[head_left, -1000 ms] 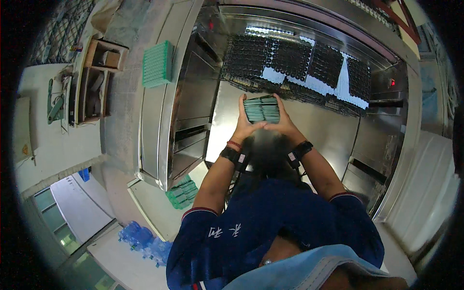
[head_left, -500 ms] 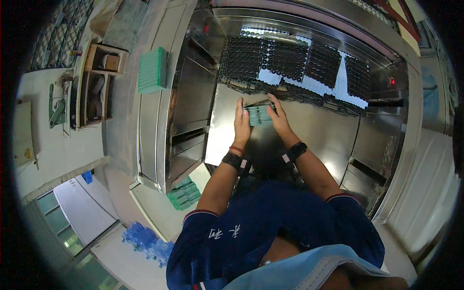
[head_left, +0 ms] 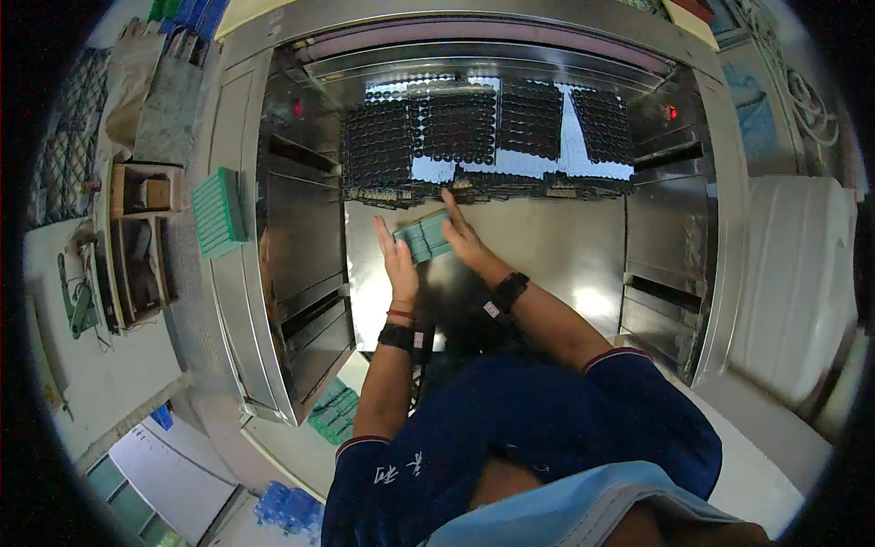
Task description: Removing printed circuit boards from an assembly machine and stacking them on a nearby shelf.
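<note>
Pressed between my two palms is a stack of green strips (head_left: 424,239), tilted so that its right end sits higher. My left hand (head_left: 398,264) bears on its left end with straight fingers pointing away from me. Against the other end lies my right hand (head_left: 465,239), its fingers also stretched forward. Below the stack is the bare metal floor (head_left: 538,246) of a steel booth. Just beyond my fingertips stand rows of black round pieces (head_left: 456,128) in several panels on a pale backing.
Steel side walls (head_left: 305,210) with slots flank the booth. A green ribbed block (head_left: 217,214) rests on the left ledge. More green stacks (head_left: 334,410) lie on a pale board at lower left. Wooden cubbyholes (head_left: 146,196) are farther left; a white bulky container (head_left: 788,283) stands at right.
The view has turned, so the booth now sits farther left and squarer. My hands still hold the green stack, which has gone from nearly level to tilted.
</note>
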The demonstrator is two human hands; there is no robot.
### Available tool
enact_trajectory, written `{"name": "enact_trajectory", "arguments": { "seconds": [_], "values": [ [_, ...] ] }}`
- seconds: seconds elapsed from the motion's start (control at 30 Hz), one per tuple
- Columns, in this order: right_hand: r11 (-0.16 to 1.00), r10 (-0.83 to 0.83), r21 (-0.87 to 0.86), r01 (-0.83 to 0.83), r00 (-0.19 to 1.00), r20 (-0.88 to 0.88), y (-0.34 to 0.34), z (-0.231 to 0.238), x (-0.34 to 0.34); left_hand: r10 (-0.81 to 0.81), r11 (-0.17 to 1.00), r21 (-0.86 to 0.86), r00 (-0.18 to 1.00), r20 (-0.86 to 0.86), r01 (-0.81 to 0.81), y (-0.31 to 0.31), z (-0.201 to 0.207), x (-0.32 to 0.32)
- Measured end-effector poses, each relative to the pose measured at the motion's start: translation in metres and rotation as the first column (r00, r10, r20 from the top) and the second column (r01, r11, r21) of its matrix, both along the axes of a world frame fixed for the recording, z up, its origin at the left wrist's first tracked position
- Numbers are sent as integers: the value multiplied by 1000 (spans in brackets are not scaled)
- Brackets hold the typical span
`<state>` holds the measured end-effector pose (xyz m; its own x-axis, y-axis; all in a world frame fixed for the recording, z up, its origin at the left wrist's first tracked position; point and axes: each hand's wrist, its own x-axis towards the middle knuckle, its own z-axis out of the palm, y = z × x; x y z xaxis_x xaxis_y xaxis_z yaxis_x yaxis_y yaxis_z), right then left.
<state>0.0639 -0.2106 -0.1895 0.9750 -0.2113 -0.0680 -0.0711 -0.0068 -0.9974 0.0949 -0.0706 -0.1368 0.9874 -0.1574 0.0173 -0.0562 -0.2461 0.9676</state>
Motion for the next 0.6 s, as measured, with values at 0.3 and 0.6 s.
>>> {"name": "enact_trajectory", "arguments": {
  "seconds": [0.3,0.6],
  "values": [
    [981,-77,-176,78,997,13,5,18,3,-100,953,301,973,209,33,1,0,-1],
    [955,218,-196,-222,975,-41,-20,22,-7,-17,972,229,966,258,-44,3,-14,-6]
  ]
}}
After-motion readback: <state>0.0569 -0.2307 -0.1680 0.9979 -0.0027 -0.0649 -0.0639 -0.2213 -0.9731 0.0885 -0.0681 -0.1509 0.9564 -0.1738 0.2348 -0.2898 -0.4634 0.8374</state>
